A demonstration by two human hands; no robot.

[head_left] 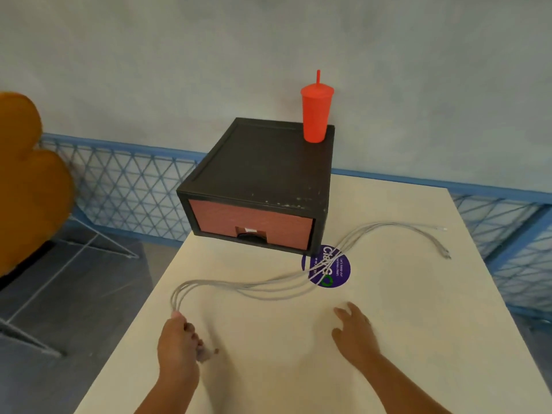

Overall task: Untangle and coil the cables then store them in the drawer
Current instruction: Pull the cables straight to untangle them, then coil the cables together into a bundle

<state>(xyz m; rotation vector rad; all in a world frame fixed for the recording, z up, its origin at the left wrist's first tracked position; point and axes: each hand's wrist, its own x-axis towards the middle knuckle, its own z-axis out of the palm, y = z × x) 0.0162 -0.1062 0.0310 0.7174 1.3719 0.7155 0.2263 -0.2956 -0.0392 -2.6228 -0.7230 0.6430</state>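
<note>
- The grey cables lie in a loose bundle across the table, running from the near left, over a purple sticker, to free ends right of the drawer box
- The left hand is closed on one end of the bundle, probably to gather the strands for coiling
- The right hand rests open and flat on the table, holding nothing
- The red drawer is shut; its contents cannot be seen
- A red cup with a straw stands on the box's top
</note>
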